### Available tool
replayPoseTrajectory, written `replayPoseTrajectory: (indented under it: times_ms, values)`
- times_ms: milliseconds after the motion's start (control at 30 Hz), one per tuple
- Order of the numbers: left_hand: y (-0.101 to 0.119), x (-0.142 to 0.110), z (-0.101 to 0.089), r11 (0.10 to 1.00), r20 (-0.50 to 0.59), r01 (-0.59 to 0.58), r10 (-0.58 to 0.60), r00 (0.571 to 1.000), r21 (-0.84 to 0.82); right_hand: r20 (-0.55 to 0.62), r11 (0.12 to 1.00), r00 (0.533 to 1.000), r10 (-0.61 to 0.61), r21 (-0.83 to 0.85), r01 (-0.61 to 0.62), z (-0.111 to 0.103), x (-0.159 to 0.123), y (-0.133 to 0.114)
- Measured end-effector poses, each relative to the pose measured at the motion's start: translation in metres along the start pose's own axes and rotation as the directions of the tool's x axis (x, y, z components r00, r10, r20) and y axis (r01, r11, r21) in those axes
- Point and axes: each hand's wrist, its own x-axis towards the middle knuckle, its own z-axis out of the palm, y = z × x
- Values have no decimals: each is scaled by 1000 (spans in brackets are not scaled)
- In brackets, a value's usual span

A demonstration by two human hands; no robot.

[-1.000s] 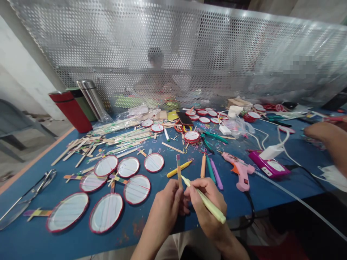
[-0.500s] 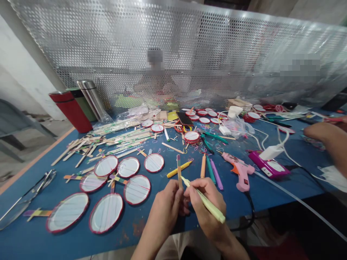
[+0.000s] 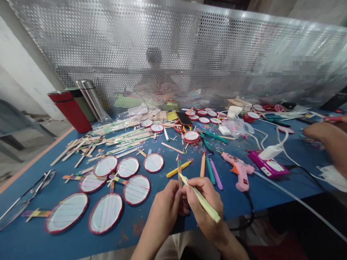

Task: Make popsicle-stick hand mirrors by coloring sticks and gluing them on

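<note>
the stick (image 3: 179,168) looks matt wood, the marker (image 3: 204,203) smooth plastic, the panel (image 3: 121,39) shiny metal.

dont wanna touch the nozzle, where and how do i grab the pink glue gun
Take the pink glue gun by its grip, probably from the near side: the grip angles towards you, while the nozzle points away leftward. The orange trigger sits left of the grip.
</note>
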Motion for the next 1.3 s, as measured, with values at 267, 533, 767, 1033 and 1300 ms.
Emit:
replayPoseTrajectory:
  times_ms: [267,533,767,1033,1300]
  values:
    - [-4,0,1,1000,-2,9,-9,1000,-25,-47,999,999,-9,48,12,0,0,-2]
    - [0,1,1,1000,1,22,-22,1000,11,13,1000,1000,-18,-14,18,-3,0,0]
    - [1,0,1,999,2,28,-28,1000,17,-8,998,999,-52,-24,52,-2,2,-3]
    - [2,0,1,998,-6,33,-33,999,53,60,1000,998,-7,-25,9,-5,-1,3]
    - [1,1,1,999,-1,32,-32,999,22,-11,998,1000,-8,-62,7,-4,0,-2]
